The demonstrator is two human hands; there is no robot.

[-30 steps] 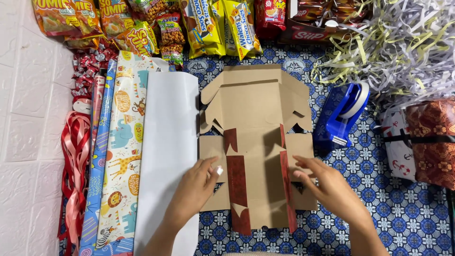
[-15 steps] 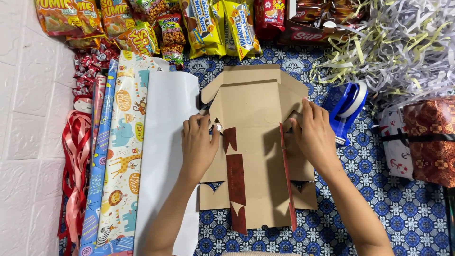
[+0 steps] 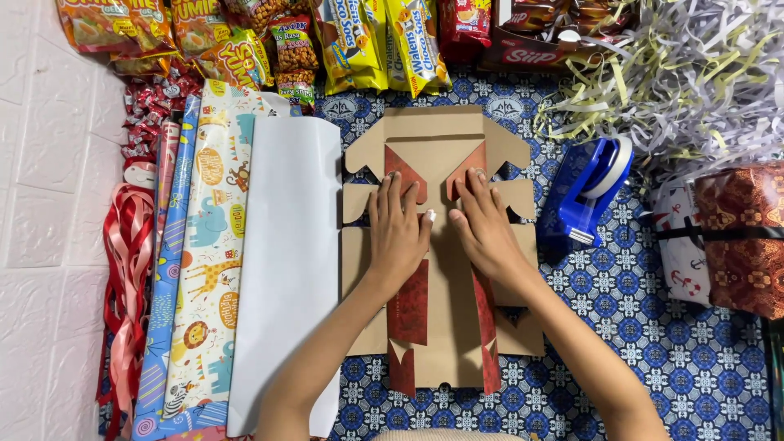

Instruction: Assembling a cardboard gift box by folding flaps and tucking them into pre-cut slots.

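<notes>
Both hands are lying flat on an unfolded cardboard box (image 3: 441, 245) that is resting in the middle of the tabletop (image 3: 653, 343). The left hand (image 3: 398, 233) and the right hand (image 3: 487, 231) are pressing side by side, fingers released and stretched out, grasping nothing. Their fingertips are touching two folded red flaps. A blue tape dispenser (image 3: 590, 189) is standing just beside the box, and wrapping paper rolls (image 3: 245, 269) are lying on the other side.

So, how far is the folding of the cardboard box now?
Done: the long side flaps lie folded inward, red faces up, on the flat cardboard box. In hand: the left hand and right hand press the upper flaps flat. Left: no wall stands upright; the blue tape dispenser sits untouched to the right.
</notes>
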